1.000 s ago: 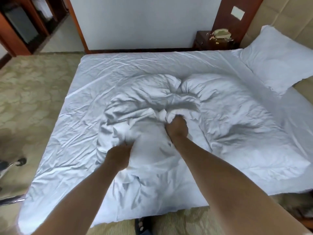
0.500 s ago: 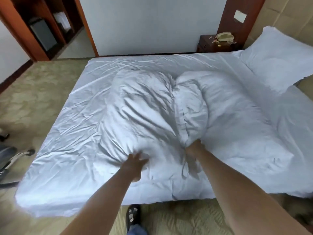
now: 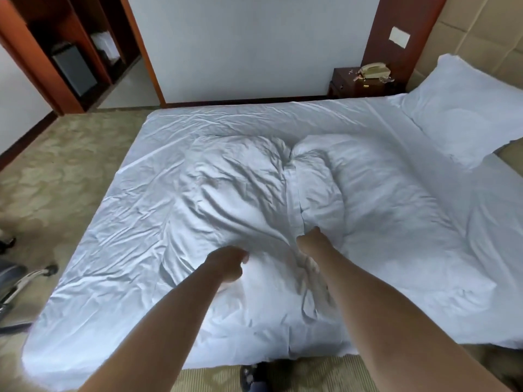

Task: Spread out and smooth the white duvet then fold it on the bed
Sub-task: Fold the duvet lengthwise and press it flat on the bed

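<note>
Still bunched mid-bed [image 3: 119, 278], the duvet [image 3: 368, 193] is clutched in folds by the left hand [image 3: 227, 264] and right hand [image 3: 310, 241]; edges should be drawn outward evenly, not yanked, before smoothing.

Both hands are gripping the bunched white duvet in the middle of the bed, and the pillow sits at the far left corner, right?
Not quite. The head view shows the pillow at the far right corner. The left hand and right hand do grip the bunched duvet mid-bed.
</note>
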A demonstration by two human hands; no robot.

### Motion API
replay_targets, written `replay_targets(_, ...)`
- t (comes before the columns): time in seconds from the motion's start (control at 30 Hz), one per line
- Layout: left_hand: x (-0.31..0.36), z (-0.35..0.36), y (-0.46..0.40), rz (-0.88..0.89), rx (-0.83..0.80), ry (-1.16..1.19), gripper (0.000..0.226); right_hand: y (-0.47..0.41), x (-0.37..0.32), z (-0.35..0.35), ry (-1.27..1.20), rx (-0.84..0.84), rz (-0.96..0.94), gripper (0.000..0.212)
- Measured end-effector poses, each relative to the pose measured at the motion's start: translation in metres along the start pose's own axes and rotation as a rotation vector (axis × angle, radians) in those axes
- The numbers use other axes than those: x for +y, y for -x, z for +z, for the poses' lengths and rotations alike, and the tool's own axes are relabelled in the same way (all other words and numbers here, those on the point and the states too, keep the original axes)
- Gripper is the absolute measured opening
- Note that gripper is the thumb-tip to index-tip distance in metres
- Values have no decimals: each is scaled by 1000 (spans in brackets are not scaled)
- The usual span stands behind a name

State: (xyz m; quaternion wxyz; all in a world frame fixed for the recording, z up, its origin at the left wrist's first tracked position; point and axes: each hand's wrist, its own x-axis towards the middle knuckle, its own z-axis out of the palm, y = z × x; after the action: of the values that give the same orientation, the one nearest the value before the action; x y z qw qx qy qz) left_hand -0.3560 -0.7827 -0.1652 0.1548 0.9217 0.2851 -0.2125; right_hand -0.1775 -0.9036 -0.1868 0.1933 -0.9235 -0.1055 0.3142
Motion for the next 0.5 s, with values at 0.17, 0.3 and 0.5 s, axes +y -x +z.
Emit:
replay_targets(0.17,-7,-34,-54,47,62,39,52,-24,-30,-8,111,123,57,47)
replay_targets(0.3,-8,-51,-91,92,-24,25,59,-46,-45,-15,105,116,-8,52)
replay_targets(0.5,9,-62,-142,176,-89,-28,62,-78,-42,-34,103,161,93,74)
